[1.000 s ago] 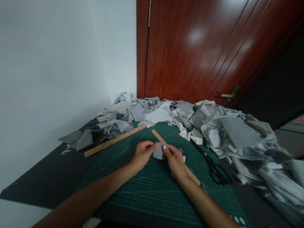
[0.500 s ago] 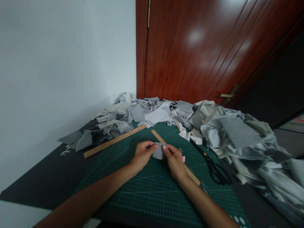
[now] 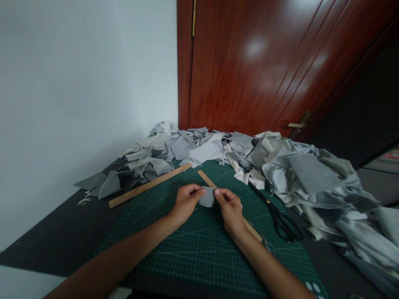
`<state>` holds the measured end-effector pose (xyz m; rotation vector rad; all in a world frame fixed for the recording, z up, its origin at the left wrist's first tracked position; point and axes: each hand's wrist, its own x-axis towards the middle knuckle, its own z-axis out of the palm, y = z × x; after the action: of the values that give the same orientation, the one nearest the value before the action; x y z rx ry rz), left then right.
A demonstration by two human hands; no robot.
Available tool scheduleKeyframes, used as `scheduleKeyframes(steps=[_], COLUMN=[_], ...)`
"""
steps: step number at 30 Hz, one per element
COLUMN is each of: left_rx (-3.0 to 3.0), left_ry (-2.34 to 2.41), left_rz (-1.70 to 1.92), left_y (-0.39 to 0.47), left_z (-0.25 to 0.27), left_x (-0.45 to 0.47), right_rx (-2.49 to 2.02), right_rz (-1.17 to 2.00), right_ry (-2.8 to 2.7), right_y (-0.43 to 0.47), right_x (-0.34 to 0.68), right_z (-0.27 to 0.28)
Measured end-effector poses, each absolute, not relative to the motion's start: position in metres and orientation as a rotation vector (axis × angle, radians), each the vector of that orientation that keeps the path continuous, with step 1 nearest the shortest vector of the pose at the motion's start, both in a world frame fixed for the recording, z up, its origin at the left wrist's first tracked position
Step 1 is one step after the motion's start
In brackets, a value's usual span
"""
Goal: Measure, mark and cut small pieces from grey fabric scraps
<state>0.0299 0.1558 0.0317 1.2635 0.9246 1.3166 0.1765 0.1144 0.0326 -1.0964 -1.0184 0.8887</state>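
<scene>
A small grey fabric piece with a curved lower edge hangs between my two hands over the green cutting mat. My left hand pinches its upper left corner between thumb and finger. At the upper right corner, my right hand grips it the same way. Beneath my right hand and wrist runs a wooden ruler, partly covered. Black scissors lie to the right of that hand, handles toward me.
Another wooden ruler lies slanted at the mat's left. Grey and white fabric scraps line the back, with a larger heap at the right. Beyond stand a white wall and a brown wooden door.
My hands have parted slightly, so more of the fabric piece shows between them. A pink item beside my right hand is now almost hidden. The view has shifted a little.
</scene>
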Motion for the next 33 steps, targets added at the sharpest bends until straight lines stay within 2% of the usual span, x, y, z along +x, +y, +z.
scheduleKeyframes(steps=[6,12,17,21,28,33], left_rx=[1.278,1.168,1.186,1.187,1.006,0.938], left_ry=[0.933,0.884,0.882,0.899,0.877,0.867], left_rz=[1.257,1.103,1.162,1.195,1.172,1.066], left_y=[0.152,0.147,0.150,0.150,0.159,0.175], left_z=[0.033,0.030,0.028,0.026,0.027,0.035], left_x=[0.030,0.034,0.035,0.037,0.030,0.015], right_rx=[-1.138,-1.275,-1.308,-1.285,-1.131,-0.988], right_rz=[0.839,0.453,0.228,0.234,0.507,0.015], right_ry=[-1.095,-1.452,-1.653,-1.679,-1.496,-1.971], right_y=[0.117,0.116,0.118,0.120,0.125,0.126], right_x=[0.179,0.185,0.191,0.191,0.202,0.228], right_z=[0.028,0.024,0.023,0.021,0.019,0.037])
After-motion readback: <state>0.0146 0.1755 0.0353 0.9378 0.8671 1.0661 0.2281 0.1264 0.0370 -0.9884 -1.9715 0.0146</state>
